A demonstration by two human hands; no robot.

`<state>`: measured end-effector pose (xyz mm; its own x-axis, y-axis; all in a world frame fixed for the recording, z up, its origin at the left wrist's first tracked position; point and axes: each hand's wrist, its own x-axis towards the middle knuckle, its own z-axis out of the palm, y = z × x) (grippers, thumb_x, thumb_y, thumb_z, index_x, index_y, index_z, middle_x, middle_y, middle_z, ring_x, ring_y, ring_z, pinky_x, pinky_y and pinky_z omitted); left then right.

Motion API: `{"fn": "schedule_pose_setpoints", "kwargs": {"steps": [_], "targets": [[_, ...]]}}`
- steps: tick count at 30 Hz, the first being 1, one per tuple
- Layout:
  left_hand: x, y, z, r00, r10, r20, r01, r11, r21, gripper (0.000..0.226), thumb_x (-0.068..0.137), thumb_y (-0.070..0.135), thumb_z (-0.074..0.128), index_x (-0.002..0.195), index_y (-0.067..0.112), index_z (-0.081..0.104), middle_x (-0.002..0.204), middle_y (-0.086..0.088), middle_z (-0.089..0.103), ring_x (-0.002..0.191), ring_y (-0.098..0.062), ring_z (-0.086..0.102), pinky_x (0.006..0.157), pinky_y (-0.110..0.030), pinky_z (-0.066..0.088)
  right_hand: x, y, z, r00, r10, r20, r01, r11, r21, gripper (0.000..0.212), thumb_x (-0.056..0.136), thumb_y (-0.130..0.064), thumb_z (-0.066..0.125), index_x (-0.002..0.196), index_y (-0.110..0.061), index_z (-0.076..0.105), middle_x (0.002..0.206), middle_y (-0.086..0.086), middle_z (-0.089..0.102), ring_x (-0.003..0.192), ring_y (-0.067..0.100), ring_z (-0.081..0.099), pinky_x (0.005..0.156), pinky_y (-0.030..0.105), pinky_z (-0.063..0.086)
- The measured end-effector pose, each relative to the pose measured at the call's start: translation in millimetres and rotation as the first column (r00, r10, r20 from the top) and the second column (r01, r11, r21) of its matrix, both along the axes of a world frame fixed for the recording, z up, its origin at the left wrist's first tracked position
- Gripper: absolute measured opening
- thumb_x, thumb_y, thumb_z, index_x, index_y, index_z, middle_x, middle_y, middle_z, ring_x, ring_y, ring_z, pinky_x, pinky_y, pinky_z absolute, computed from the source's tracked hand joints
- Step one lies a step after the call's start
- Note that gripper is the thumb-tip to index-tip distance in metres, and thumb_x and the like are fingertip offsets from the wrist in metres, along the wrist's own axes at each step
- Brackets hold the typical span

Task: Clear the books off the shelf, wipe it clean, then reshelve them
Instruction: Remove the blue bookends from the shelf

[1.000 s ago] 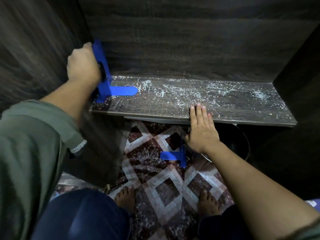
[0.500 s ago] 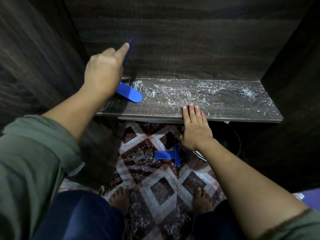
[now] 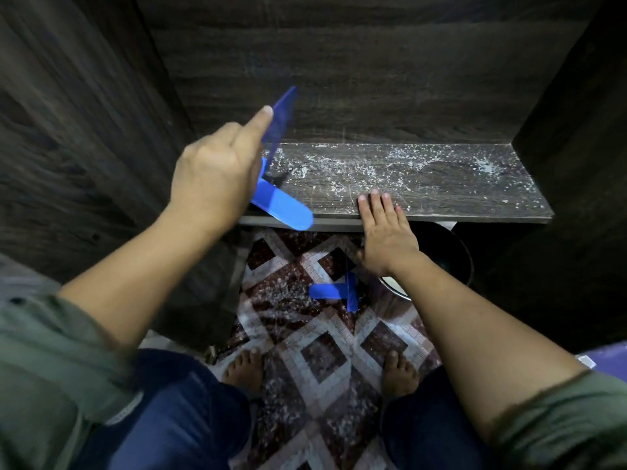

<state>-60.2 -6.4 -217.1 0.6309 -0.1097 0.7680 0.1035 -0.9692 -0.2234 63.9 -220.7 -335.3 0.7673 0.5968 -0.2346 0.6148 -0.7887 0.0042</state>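
Head view: left hand [image 3: 210,178] grips a blue bookend [image 3: 285,206] over the dusty, bookless shelf [image 3: 441,184]; right hand [image 3: 386,239] rests flat on its edge. Loose grip could drop the bookend onto bare feet [image 3: 242,368].

Shelf [image 3: 441,198]: dark wood grain, white dust specks [image 3: 342,164] scattered across surface from left end to right back corner.

Blue bookend [image 3: 283,206]: gripped by left hand [image 3: 217,178] at left front corner of shelf. Index finger laid along upright plate; base tongue projected past front edge. Contact between base and shelf not determinable.

Right hand [image 3: 386,237]: laid flat, fingers straight, fingertips [image 3: 374,195] rested on front edge near middle.

Second blue bookend [image 3: 334,291]: observed on patterned tile floor [image 3: 315,361] below front edge, near dark bucket [image 3: 454,256].

Bare feet [image 3: 242,371] noted on floor.
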Motion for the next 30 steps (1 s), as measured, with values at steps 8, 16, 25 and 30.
{"fn": "schedule_pose_setpoints", "kwargs": {"steps": [8, 16, 25, 30], "targets": [[-39, -61, -61, 0.921, 0.014, -0.39, -0.024, 1.0, -0.021, 0.055, 0.063, 0.001, 0.083, 0.115, 0.001, 0.066, 0.067, -0.011, 0.06, 0.045, -0.03, 0.057, 0.035, -0.033, 0.042, 4, -4, -5, 0.998, 0.012, 0.055, -0.016, 0.998, 0.063, 0.091, 0.093, -0.032, 0.05, 0.152, -0.015, -0.018, 0.159, 0.009, -0.022, 0.147, 0.027, -0.019, 0.119, 0.041, -0.008], [2, -71, -152, 0.443, 0.206, -0.873, -0.348, 0.936, 0.044, 0.039, 0.092, -0.003, 0.042, 0.131, 0.002, 0.042, 0.119, -0.016, 0.058, 0.107, -0.034, 0.06, 0.07, -0.037, 0.041, 7, -4, -22, 0.99, 0.02, 0.143, -0.036, 0.993, 0.109, 0.102, 0.089, -0.038, 0.056, 0.15, -0.013, -0.022, 0.157, 0.012, -0.027, 0.145, 0.029, -0.023, 0.119, 0.044, -0.01], [52, -29, -277, 0.441, 0.06, -0.896, -0.643, 0.717, -0.268, 0.039, 0.1, 0.012, 0.039, 0.138, 0.003, 0.042, 0.127, -0.022, 0.057, 0.115, -0.038, 0.056, 0.095, -0.044, 0.044, 13, -1, -34, 0.987, 0.007, 0.163, -0.04, 0.979, 0.2, 0.101, 0.086, -0.041, 0.054, 0.151, -0.014, -0.018, 0.157, 0.014, -0.027, 0.144, 0.031, -0.026, 0.117, 0.044, -0.014], [52, -43, -301, 0.439, 0.0, -0.898, -0.674, 0.662, -0.329, 0.03, 0.1, 0.008, 0.042, 0.128, -0.002, 0.045, 0.124, -0.023, 0.058, 0.111, -0.041, 0.057, 0.09, -0.047, 0.047, 14, -1, -36, 0.983, 0.011, 0.185, -0.048, 0.979, 0.198, 0.101, 0.086, -0.039, 0.055, 0.151, -0.014, -0.019, 0.157, 0.015, -0.026, 0.144, 0.032, -0.025, 0.117, 0.044, -0.014]]}}
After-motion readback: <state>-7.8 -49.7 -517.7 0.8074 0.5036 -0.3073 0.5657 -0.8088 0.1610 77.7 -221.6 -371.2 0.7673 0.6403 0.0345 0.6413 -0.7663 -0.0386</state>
